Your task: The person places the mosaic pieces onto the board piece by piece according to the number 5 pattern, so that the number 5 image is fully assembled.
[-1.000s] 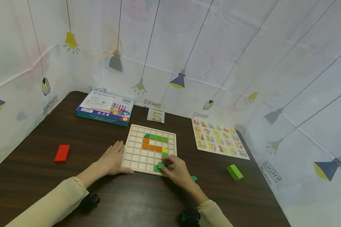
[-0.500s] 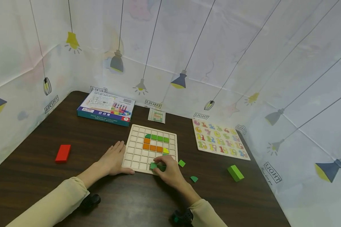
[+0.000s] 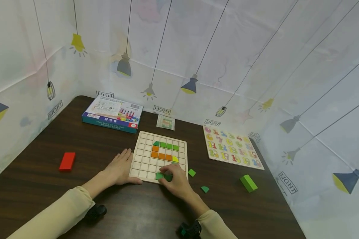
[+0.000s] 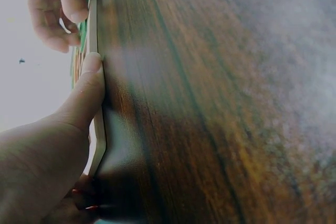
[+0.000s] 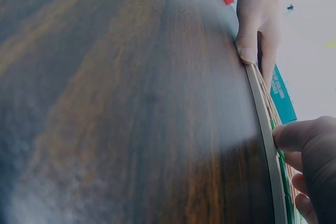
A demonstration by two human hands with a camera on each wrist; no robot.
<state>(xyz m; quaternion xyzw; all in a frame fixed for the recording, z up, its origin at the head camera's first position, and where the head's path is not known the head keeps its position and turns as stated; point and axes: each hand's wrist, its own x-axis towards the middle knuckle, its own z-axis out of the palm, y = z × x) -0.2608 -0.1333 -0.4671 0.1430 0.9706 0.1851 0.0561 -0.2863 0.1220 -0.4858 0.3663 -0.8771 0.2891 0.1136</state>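
A wooden grid board [image 3: 142, 158] lies on the table with orange, yellow and green tiles in some of its cells. My left hand [image 3: 120, 167] rests at its near-left corner, fingers straight along the left side and thumb [image 4: 92, 64] against the front edge. At the front row, my right hand [image 3: 176, 179] has thumb and index finger at opposite sides of a green square tile [image 3: 159, 176], pinching it low at the board. Another green tile [image 3: 168, 177] shows under the right hand's fingers, partly hidden. The right wrist view shows the right thumb [image 5: 287, 136] right at the board's front edge.
Right of the board lie a loose green square tile [image 3: 191, 172] and a green quarter-round tile [image 3: 205, 189]. Farther out are a green block [image 3: 248, 183], a number board [image 3: 231, 146] and a red block [image 3: 67, 161]. A box [image 3: 112, 114] and pattern card [image 3: 166, 122] stand behind.
My right hand has moved left along the front row with the green square tile, which now sits lower at the board. The loose tiles on the right have come into view. The left hand stays put.
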